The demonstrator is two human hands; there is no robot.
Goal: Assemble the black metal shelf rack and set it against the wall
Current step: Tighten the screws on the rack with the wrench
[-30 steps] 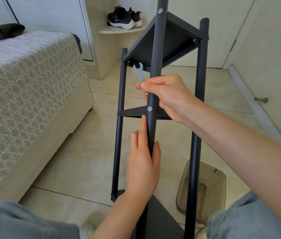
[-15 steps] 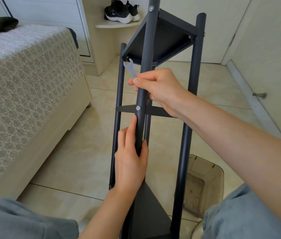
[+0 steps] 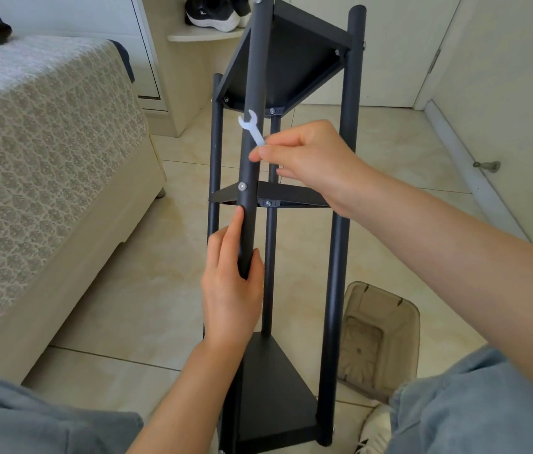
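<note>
Off the front pole [image 3: 253,77] since a second ago, the right hand [image 3: 311,162] now sits just right of it at centre frame, thumb and forefinger pinching the small white wrench [image 3: 253,127], whose open end points up and left across the pole. Lower down, the left hand [image 3: 230,290] wraps the same pole. The black rack [image 3: 340,224] runs lengthwise from bottom centre to top centre, right of the bed [image 3: 45,142]

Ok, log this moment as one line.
left hand: holds front pole | right hand: pinches wrench | wrench: off the bolt
</note>
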